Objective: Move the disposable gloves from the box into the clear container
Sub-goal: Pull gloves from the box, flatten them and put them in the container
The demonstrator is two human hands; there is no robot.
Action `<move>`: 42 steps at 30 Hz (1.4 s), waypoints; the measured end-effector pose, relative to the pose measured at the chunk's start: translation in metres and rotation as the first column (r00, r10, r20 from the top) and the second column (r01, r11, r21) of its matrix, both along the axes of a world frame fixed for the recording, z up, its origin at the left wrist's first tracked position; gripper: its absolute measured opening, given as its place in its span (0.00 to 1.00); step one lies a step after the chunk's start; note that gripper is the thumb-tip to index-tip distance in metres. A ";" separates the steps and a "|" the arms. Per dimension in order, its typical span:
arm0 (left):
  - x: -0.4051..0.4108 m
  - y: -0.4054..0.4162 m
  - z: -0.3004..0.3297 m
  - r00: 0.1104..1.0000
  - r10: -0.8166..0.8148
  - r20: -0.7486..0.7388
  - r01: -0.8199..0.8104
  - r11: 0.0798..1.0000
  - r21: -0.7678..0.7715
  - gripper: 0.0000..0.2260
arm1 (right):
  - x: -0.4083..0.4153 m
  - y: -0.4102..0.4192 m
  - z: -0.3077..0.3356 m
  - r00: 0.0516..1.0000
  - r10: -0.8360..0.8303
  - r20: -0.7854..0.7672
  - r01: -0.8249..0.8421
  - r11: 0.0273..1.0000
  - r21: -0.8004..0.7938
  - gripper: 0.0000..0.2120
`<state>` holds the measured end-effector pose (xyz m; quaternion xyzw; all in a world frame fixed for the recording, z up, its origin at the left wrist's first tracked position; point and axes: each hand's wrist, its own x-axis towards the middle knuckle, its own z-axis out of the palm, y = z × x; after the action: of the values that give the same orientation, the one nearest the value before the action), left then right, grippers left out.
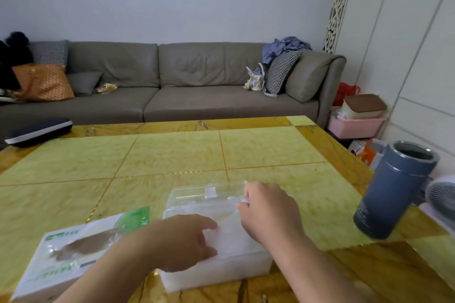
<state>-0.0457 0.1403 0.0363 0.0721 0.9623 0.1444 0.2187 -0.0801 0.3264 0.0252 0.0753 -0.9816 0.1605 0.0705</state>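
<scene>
**Head view: gloves mostly in container, both hands at its top**

Head view. Item 1: clear rectangular plastic container (216, 270), standing on the yellow-green tiled table (172, 152) near its front edge, long axis running away from the viewer, hinged clear lid (206, 194) tipped up at the far end. Item 2: stack of translucent white disposable gloves (229, 236), filling the container, top layer showing between the hands. Item 3: white-and-green cardboard glove box (73, 248), lying flat just left of the container, its window side up; whether any gloves remain inside cannot be told.

Left hand (182, 241): fingers fairly straight, lying on the gloves from the left. Right hand (268, 209): fingers curled at the container's far right rim, seemingly pinching thin film; the exact grip is blurred. Both hands are already on the task's thing; the box lies nearer the left hand.

Also present: open blue cylindrical flask (394, 192), well right; grey sofa (192, 81) beyond.
</scene>
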 end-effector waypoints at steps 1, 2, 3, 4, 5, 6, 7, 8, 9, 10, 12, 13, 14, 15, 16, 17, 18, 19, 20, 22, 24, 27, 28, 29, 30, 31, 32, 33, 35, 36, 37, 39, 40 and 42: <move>-0.002 0.001 0.001 1.000 -0.013 0.010 0.013 1.000 -0.009 0.24 | 0.000 0.000 0.000 1.000 0.000 -0.013 0.000 1.000 0.027 0.14; -0.005 0.003 0.001 1.000 -0.022 0.009 0.022 1.000 -0.021 0.24 | 0.001 0.000 0.000 1.000 -0.007 -0.021 0.008 0.998 0.057 0.17; -0.007 0.005 0.000 1.000 -0.025 -0.004 0.025 0.999 -0.040 0.24 | 0.001 0.000 -0.001 0.999 -0.017 -0.028 0.019 0.996 0.083 0.19; -0.008 0.007 -0.001 0.999 -0.023 -0.027 0.021 0.998 -0.060 0.24 | 0.002 -0.001 -0.001 0.999 -0.033 -0.029 0.035 0.994 0.105 0.18; -0.010 0.009 -0.004 0.999 -0.012 -0.051 0.008 0.997 -0.075 0.24 | 0.003 -0.001 -0.001 0.999 -0.036 -0.030 0.039 0.994 0.103 0.16; -0.011 0.010 -0.007 0.998 -0.002 -0.070 -0.004 0.997 -0.082 0.23 | 0.005 -0.001 0.001 0.999 -0.043 -0.020 0.045 0.994 0.100 0.12; -0.012 0.011 -0.010 0.997 0.004 -0.082 -0.011 0.996 -0.085 0.22 | 0.007 -0.002 0.004 0.999 -0.046 -0.009 0.047 0.994 0.098 0.08; -0.013 0.012 -0.012 0.996 0.005 -0.090 -0.013 0.996 -0.088 0.21 | 0.010 -0.003 0.007 0.998 -0.056 -0.004 0.056 0.994 0.092 0.12; -0.013 0.012 -0.013 0.995 0.006 -0.100 -0.015 0.996 -0.090 0.20 | 0.011 -0.003 0.011 0.999 -0.049 -0.010 0.049 0.995 0.086 0.17; -0.014 0.012 -0.014 0.994 0.007 -0.109 -0.017 0.996 -0.092 0.20 | 0.014 -0.004 0.015 0.999 -0.035 -0.026 0.037 0.997 0.074 0.21; -0.015 0.012 -0.016 0.992 0.006 -0.122 -0.018 0.995 -0.095 0.18 | 0.020 -0.007 0.025 0.996 0.053 -0.072 -0.050 0.998 0.031 0.22; -0.015 0.012 -0.017 0.991 0.003 -0.131 -0.016 0.995 -0.094 0.16 | 0.024 -0.010 0.030 0.991 0.119 -0.063 -0.118 0.993 0.018 0.20; -0.015 0.012 -0.018 0.990 -0.004 -0.142 -0.009 0.996 -0.089 0.13 | 0.029 -0.014 0.036 0.984 0.178 -0.018 -0.178 0.984 0.010 0.15; -0.015 0.011 -0.019 0.989 -0.013 -0.150 0.000 0.996 -0.085 0.11 | 0.034 -0.018 0.038 0.974 0.222 0.041 -0.222 0.975 0.009 0.11; -0.015 0.011 -0.019 0.987 -0.024 -0.157 0.012 0.997 -0.080 0.11 | 0.037 -0.021 0.038 0.964 0.245 0.103 -0.248 0.969 0.017 0.06; -0.015 0.010 -0.019 0.986 -0.036 -0.160 0.024 0.997 -0.075 0.13 | 0.039 -0.023 0.035 0.954 0.251 0.165 -0.261 0.964 0.042 0.05; -0.014 0.008 -0.017 0.986 -0.049 -0.159 0.039 0.997 -0.069 0.15 | 0.039 -0.024 0.031 0.942 0.244 0.231 -0.267 0.961 0.075 0.06; -0.013 0.006 -0.014 0.987 -0.061 -0.151 0.053 0.997 -0.059 0.17 | 0.038 -0.023 0.026 0.931 0.222 0.289 -0.261 0.960 0.102 0.09; -0.010 0.004 -0.011 0.988 -0.066 -0.143 0.061 0.997 -0.041 0.20 | 0.037 -0.023 0.024 0.923 0.195 0.331 -0.245 0.963 0.115 0.12; -0.004 -0.001 -0.005 0.984 -0.077 -0.160 0.073 0.997 -0.032 0.23 | 0.031 -0.023 0.022 0.914 0.133 0.384 -0.195 0.973 0.127 0.18; 0.004 0.001 0.002 0.959 -0.094 -0.267 0.067 0.992 -0.107 0.21 | 0.022 -0.025 0.020 0.895 0.096 0.435 -0.182 0.970 0.160 0.20; 0.016 0.021 0.010 0.869 -0.173 -0.463 0.068 0.970 -0.235 0.17 | 0.007 -0.031 0.013 0.843 0.093 0.530 -0.220 0.958 0.182 0.21; 0.018 0.027 0.009 0.865 -0.166 -0.474 0.063 0.972 -0.226 0.16 | 0.003 -0.032 0.010 0.833 0.113 0.542 -0.246 0.953 0.179 0.21; 0.017 0.031 0.006 0.881 -0.125 -0.457 0.040 0.981 -0.192 0.15 | 0.002 -0.034 0.009 0.822 0.118 0.558 -0.261 0.948 0.184 0.20; 0.016 0.033 0.002 0.905 -0.066 -0.421 0.004 0.989 -0.147 0.15 | 0.001 -0.034 0.008 0.816 0.120 0.565 -0.272 0.943 0.193 0.21; 0.014 0.031 -0.004 0.927 -0.008 -0.376 -0.035 0.994 -0.108 0.15 | 0.002 -0.035 0.007 0.812 0.110 0.573 -0.271 0.941 0.203 0.22; 0.012 0.028 -0.008 0.943 0.034 -0.331 -0.066 0.994 -0.088 0.17 | 0.000 -0.035 0.006 0.816 0.100 0.570 -0.264 0.941 0.212 0.23; 0.010 0.025 -0.011 0.956 0.058 -0.288 -0.087 0.992 -0.087 0.18 | 0.001 -0.035 0.007 0.820 0.086 0.566 -0.248 0.944 0.216 0.24; 0.007 0.020 -0.014 0.975 0.084 -0.206 -0.106 0.990 -0.095 0.22 | 0.000 -0.034 0.005 0.825 0.071 0.561 -0.224 0.952 0.209 0.24; 0.004 0.019 -0.014 0.982 0.091 -0.167 -0.110 0.988 -0.105 0.23 | 0.000 -0.033 0.004 0.822 0.067 0.566 -0.216 0.956 0.201 0.24; 0.001 0.020 -0.013 0.987 0.093 -0.130 -0.109 0.986 -0.125 0.24 | 0.000 -0.031 0.004 0.814 0.063 0.577 -0.207 0.960 0.188 0.25; -0.006 0.024 -0.010 0.994 0.096 -0.051 -0.104 0.975 -0.195 0.27 | 0.001 -0.031 0.004 0.802 0.039 0.596 -0.180 0.967 0.179 0.27; -0.008 0.025 -0.009 0.995 0.099 -0.012 -0.099 0.970 -0.224 0.29 | 0.002 -0.031 0.004 0.793 0.016 0.609 -0.160 0.970 0.183 0.29; -0.012 0.027 -0.006 0.994 0.102 0.044 -0.088 0.964 -0.249 0.32 | 0.002 -0.032 0.003 0.776 -0.017 0.631 -0.132 0.973 0.189 0.31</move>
<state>-0.0576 0.1672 0.0306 -0.0061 0.9686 0.0358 0.2459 -0.0780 0.2944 0.0280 0.0549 -0.9575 0.0675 -0.2749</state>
